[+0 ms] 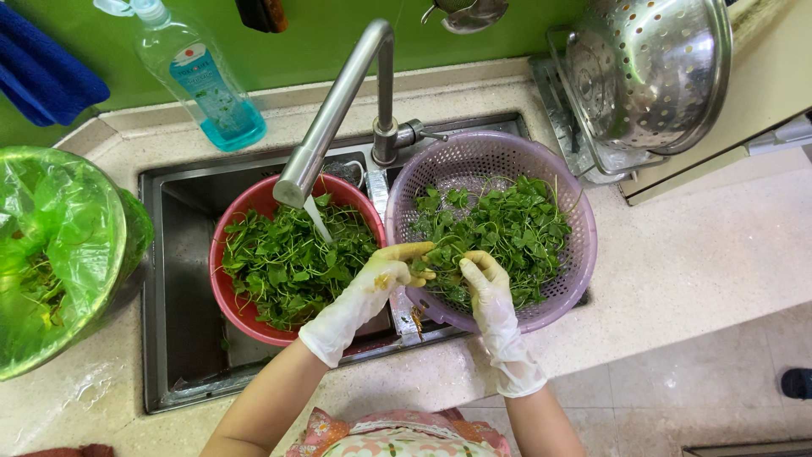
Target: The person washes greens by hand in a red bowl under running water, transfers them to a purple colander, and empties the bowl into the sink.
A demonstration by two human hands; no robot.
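1. left hand (385,279): gloved, reaches across the rim of the purple colander (568,275); fingers pressed together, tips pinching a sprig of the greens (507,224).
2. right hand (486,283): gloved, inside the colander at its near edge; fingers curled together onto the same greens, just beside the left fingertips.
3. greens: a loose heap filling the colander, which sits at the right of the sink (173,254).
4. red basin (222,288): stands in the sink left of the colander, touching it, filled with more leaves (283,262).
5. tap (334,106): spout over the basin, a thin stream of water (319,222) running onto the leaves.
6. green bag (51,245): on the counter at far left, holding scraps.
7. soap bottle (199,76): behind the sink.
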